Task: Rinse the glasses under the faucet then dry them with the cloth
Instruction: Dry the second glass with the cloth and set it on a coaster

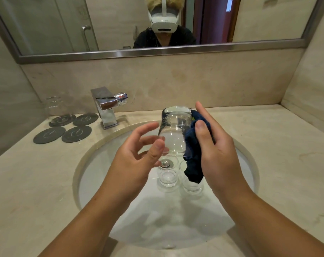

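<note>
I hold a clear glass upside down above the sink basin. My left hand pinches its lower left side lightly, thumb in front and fingertips at the wall. My right hand grips a dark blue cloth and presses it against the glass's right side, thumb on the cloth and fingers behind. The cloth's loose end hangs down over the basin. Two more glasses stand upright in the basin near the drain plug. The chrome faucet stands at the back left, with no water running.
Several dark round coasters lie on the counter left of the faucet; another glass stands upside down on the rear left one. The marble counter extends to the right. A mirror and wall close the back.
</note>
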